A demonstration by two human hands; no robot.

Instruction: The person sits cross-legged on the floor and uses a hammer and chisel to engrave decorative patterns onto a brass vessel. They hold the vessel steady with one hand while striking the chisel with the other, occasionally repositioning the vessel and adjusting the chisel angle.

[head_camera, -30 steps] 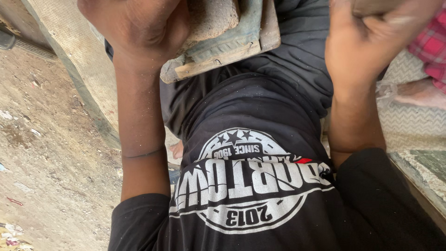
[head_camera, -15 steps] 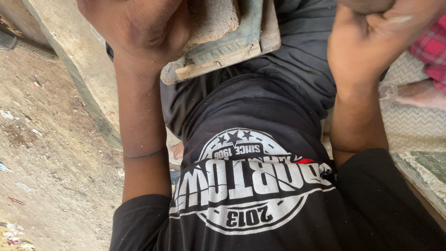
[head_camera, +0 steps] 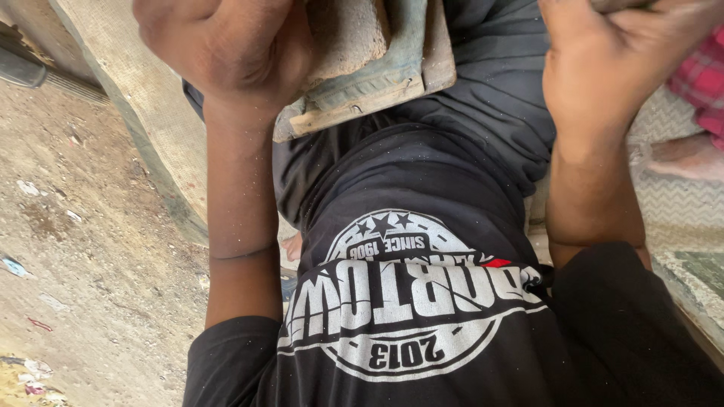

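Observation:
My left hand is at the top left, closed around a worn grey slab with a greenish edge and a pale wooden rim, held in front of my chest. At the top right, the fingers of my right hand curl around a brownish piece that the frame's top edge almost entirely cuts off. Below both forearms is my black shirt with a white round print.
Dusty bare ground with small bits of litter fills the left. A pale concrete ledge runs diagonally beside it. At the right lie a patterned mat, a bare foot and red checked cloth.
Both hands and the slab have stayed almost still; the right hand has edged slightly upward in view.

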